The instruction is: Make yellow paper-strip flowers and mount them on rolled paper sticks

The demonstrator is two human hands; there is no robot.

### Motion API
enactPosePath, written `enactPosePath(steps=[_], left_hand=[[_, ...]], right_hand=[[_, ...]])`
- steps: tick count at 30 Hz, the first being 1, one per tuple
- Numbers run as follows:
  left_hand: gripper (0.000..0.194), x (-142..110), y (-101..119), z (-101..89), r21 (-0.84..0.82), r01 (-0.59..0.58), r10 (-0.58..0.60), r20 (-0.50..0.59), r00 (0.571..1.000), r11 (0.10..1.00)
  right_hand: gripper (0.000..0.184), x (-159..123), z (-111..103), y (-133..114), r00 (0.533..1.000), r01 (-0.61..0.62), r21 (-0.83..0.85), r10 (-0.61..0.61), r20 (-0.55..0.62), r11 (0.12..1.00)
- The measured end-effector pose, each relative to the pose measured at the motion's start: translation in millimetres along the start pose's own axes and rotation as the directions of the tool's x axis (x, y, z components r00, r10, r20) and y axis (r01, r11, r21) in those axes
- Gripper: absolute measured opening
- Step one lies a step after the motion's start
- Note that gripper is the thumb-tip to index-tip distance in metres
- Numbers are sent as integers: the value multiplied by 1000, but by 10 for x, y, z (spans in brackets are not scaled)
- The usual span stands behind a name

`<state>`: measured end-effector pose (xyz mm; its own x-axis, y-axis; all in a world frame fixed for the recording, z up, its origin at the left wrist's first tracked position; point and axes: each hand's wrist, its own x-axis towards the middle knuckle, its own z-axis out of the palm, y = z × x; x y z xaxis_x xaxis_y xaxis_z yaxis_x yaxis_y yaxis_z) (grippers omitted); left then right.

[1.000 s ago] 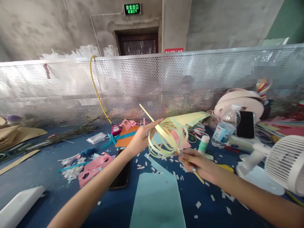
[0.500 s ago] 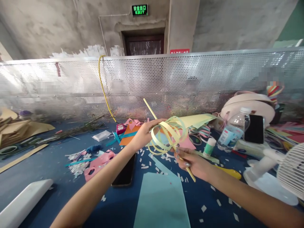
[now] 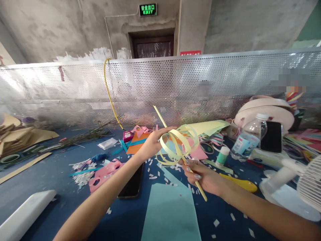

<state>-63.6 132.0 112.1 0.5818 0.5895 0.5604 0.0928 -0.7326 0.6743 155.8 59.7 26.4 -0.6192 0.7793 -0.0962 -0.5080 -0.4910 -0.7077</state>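
Observation:
A paper lantern-like ball of looped pale yellow strips (image 3: pixel 175 142) sits around a thin yellow stick (image 3: pixel 202 193), above the blue table. My right hand (image 3: pixel 200 174) is closed on the stick just below the loops, fingertips pinching it. My left hand (image 3: pixel 154 142) reaches behind the loops from the left; its fingers curl round the upper part of the stick, partly hidden by the strips. The stick slants from upper left to lower right. Under the hands lies a light blue paper sheet (image 3: pixel 172 211).
White paper scraps are scattered about. A black phone (image 3: pixel 130 184) lies under my left forearm. To the right stand a glue stick (image 3: pixel 222 155), a water bottle (image 3: pixel 247 139) and a white fan (image 3: pixel 311 180), with yellow scissors or a similar handle (image 3: pixel 240 183) before them. Perforated metal screen (image 3: pixel 150 83) behind.
My right hand has shifted slightly with the lower end of the stick, which now points a little lower. The loops have turned and changed shape slightly. My left hand stays nearly in place.

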Motion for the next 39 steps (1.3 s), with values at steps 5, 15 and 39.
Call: enactPosePath(steps=[5,15,39], left_hand=[[41,-1,12,4,-3,14,-14,5,1000,1000],[38,16,45,22,35,-43,43,-10,999,998],[45,-3,137,-272,89,27,-24,-40,999,996]], right_hand=[[31,-15,49,8,999,-30,35,29,20,999],[29,-23,109,-13,997,-56,101,51,50,993],[25,77,-35,-15,991,36,147,-17,-130,988]])
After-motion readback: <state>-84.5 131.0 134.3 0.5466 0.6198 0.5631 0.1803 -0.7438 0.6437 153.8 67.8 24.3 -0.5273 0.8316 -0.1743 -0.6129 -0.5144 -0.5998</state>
